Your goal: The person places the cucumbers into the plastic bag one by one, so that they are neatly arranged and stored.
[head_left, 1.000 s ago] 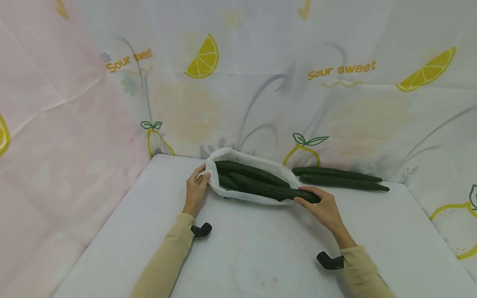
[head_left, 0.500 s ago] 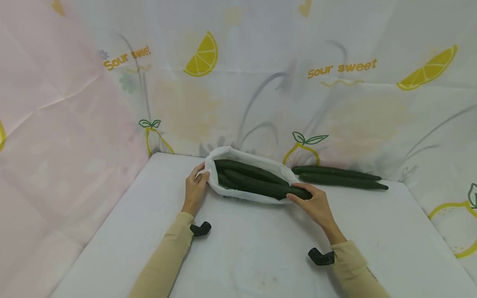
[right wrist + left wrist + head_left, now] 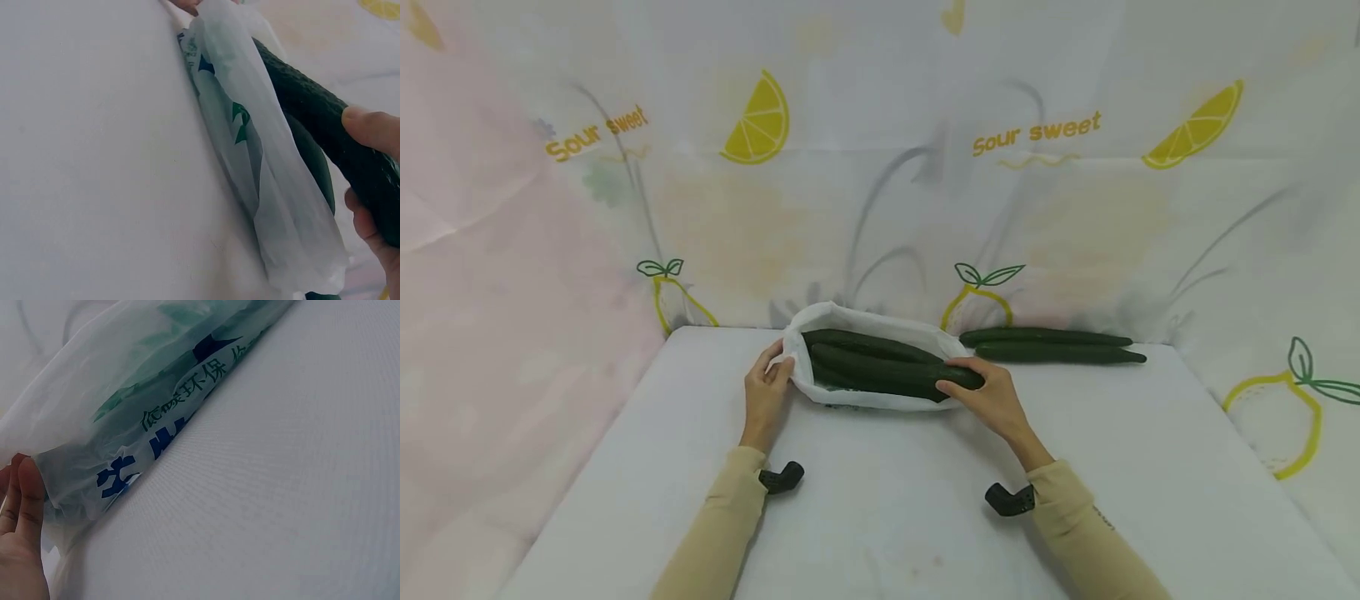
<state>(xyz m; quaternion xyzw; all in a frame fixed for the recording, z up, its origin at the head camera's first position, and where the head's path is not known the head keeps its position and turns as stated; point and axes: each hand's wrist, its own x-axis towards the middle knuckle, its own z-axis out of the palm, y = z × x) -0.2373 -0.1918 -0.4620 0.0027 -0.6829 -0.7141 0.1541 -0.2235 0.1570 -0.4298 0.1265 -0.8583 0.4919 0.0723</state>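
Observation:
A white plastic bag with green and blue print lies on the table, its mouth spread wide and facing up. Several dark green cucumbers are inside it. My left hand pinches the bag's left end between thumb and fingers; the left wrist view shows the fingertips on the thin plastic. My right hand grips the right end of the uppermost cucumber, thumb on the near side and fingers over the far side. Most of that cucumber lies within the bag, and its held end overlaps the bag's right rim.
Two more cucumbers lie side by side on the white table, to the right of the bag and close to the back cloth. A printed cloth with lemon drawings hangs behind and along the sides.
My right hand has moved left, sliding the cucumber further into the bag. My left hand keeps its hold on the bag's edge. The head view has shifted a little to the right.

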